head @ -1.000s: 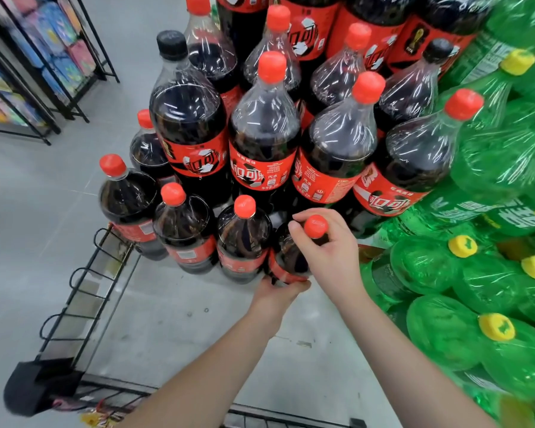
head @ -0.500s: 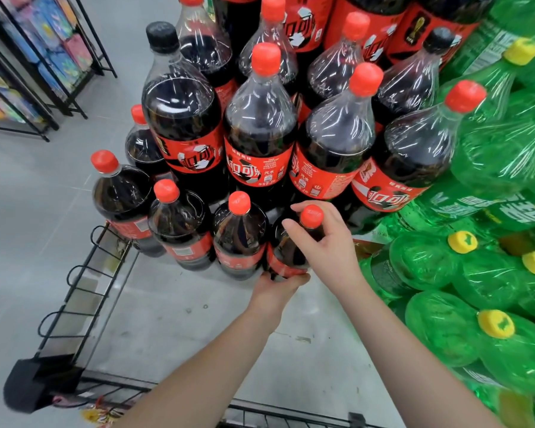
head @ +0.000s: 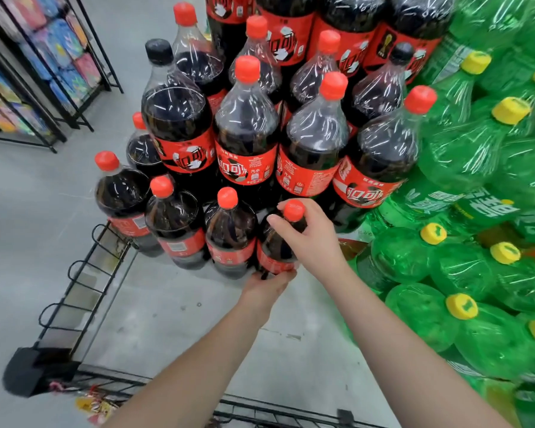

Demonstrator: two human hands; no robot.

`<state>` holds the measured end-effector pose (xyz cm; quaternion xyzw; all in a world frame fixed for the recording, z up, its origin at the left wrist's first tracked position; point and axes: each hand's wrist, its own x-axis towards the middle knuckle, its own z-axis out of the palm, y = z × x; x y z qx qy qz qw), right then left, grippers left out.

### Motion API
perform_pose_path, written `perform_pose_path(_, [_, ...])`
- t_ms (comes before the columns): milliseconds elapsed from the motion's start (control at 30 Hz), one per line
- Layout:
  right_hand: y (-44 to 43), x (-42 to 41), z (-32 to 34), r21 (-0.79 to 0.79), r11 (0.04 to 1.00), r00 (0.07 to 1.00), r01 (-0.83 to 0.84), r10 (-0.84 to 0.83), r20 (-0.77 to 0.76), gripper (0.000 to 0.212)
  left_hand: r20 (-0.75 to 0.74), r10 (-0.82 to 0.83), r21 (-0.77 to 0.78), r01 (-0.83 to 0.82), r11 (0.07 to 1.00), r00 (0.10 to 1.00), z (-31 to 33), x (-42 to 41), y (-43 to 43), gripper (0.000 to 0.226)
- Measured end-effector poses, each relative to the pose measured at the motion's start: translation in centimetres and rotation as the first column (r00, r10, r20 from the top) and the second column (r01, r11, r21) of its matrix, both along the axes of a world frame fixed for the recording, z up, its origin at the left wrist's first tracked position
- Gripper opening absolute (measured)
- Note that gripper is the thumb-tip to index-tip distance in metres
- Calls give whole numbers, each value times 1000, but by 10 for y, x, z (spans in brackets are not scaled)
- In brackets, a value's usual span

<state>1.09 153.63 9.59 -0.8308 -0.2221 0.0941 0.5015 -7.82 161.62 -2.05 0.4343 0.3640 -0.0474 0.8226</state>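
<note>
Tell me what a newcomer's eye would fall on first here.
First, the stack of large cola bottles with red labels, filling the upper middle, against the wall of green bottles with yellow caps on the right. Next, at the front row's right end, the right hand grips the neck of a small cola bottle while the left hand holds its base.

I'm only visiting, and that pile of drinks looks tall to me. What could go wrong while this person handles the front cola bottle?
The right hand grips the cola bottle at its neck, and the left hand holds it low down. If either slips, the bottle may drop onto the floor. The neighbouring bottle stands right beside it, so a sideways pull could tip that one. The larger bottles stand close behind, and a bump might shake them.
</note>
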Motion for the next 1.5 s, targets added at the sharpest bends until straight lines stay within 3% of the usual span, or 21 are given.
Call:
perform_pose_path(100, [0,-2,-1,-3,1000,1000,6,-6,3,32,-38,-32,55,34,998,999,15,-10,0,39])
perform_pose_path(200, [-2,-1,-5,-26,997,992,74,-71,100,45,-41,-76,114,80,990,996,28,-17,2,20])
perform_pose_path(333, [-13,-6,-1,-36,996,997,81,-80,16,53,9,-100,70,100,993,995,61,-26,2,29])
perform_pose_path(533, [-38,-21,13,1,998,997,69,-69,-19,47,-7,-130,154,129,980,992,118,-46,27,31])
perform_pose_path(667, [-52,-42,42,214,968,989,133,-117,-87,31,57,-238,344,205,916,970,169,-58,35,39])
perform_pose_path(833, [-70,-83,108,401,904,989,147,-136,-55,23,169,-417,589,248,769,893,235,-75,34,27])
perform_pose_path(933, [-84,-123,151,462,871,983,168,-185,-9,24,286,-511,687,198,699,810,270,-92,30,27])
perform_pose_path(1067, [-108,-185,197,491,843,959,218,-279,53,27,442,-637,773,93,628,632,316,-127,16,35])
perform_pose_path(1233, [-147,-262,232,516,801,883,304,-440,163,29,604,-694,749,20,663,392,349,-166,-22,39])
perform_pose_path(1500, [-249,-360,260,619,655,675,434,-691,258,36,654,-739,740,66,669,163,383,-196,-135,42])
